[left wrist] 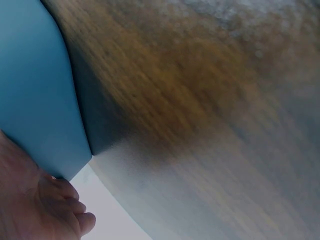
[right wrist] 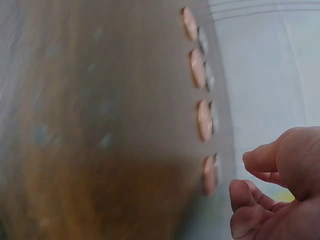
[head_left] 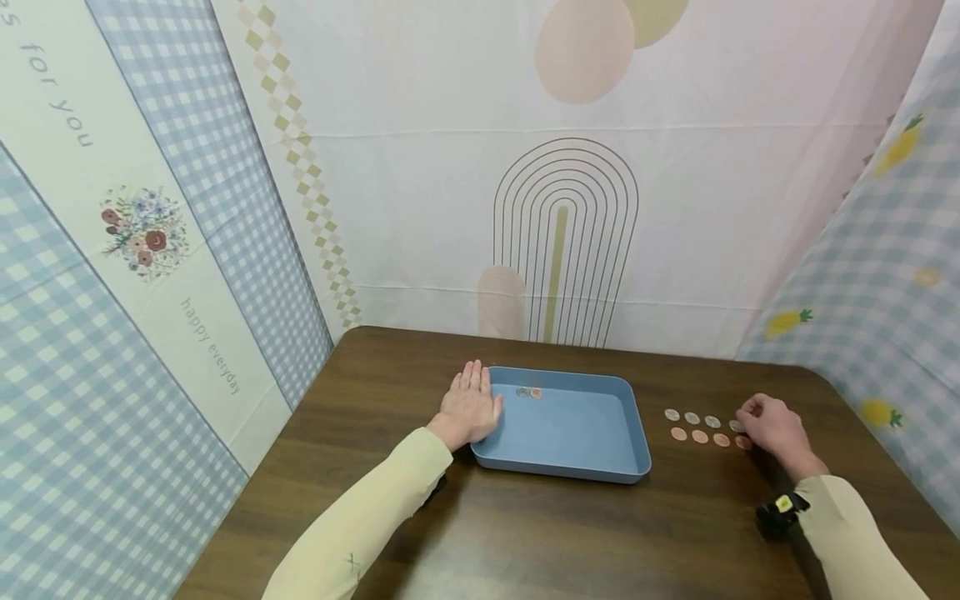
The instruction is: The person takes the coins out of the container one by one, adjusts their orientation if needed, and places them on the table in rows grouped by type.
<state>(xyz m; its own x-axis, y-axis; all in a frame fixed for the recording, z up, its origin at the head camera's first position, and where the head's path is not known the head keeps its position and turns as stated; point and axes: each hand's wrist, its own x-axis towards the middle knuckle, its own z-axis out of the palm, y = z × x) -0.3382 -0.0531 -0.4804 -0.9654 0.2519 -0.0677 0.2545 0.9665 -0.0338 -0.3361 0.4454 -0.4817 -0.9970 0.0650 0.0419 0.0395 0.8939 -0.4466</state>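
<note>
My left hand (head_left: 469,408) rests on the left rim of a blue tray (head_left: 562,471), its fingers straight; the left wrist view shows the same hand (left wrist: 35,200) against the tray's wall (left wrist: 40,95). Inside the tray, near its back left, lie a silver coin (head_left: 522,392) and a copper coin (head_left: 536,392). At the right, my right hand (head_left: 776,425) hovers by the last silver coin (head_left: 736,426) of a row. In the right wrist view, thumb and fingers (right wrist: 260,160) are bent but apart, with nothing visible between them. Copper coins (right wrist: 204,120) line up beside the silver ones.
Several silver coins (head_left: 692,417) form the far row and several copper coins (head_left: 700,437) the near row, right of the tray. All stand on a brown wooden table (head_left: 540,542). Patterned cloths (head_left: 420,208) hang behind the table and at both sides.
</note>
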